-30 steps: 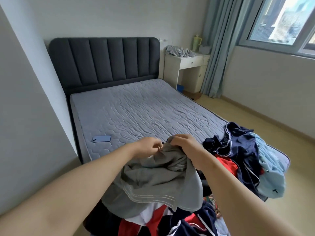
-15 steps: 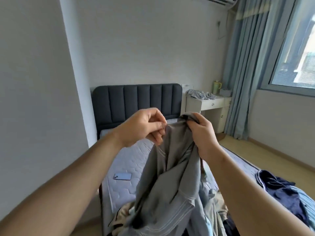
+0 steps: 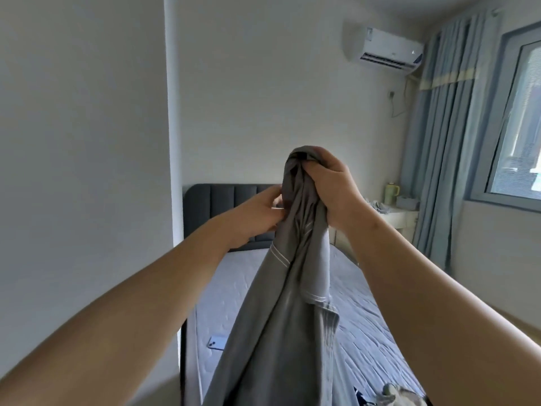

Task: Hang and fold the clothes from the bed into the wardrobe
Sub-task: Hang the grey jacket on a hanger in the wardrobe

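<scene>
Both arms were bare all the way into view, from the lower corners up to the hands (whatever was worn higher up lay outside the picture). The left forearm [image 3: 131,303] and the right forearm [image 3: 424,273] looked broad and smooth near the camera and narrowed towards the wrists, stretched by the wide lens. The left hand [image 3: 257,212] showed its back and thumb side. The right hand [image 3: 330,189] showed its back, its knuckles and a few creases at the wrist. The fingertips were mostly hidden.
</scene>
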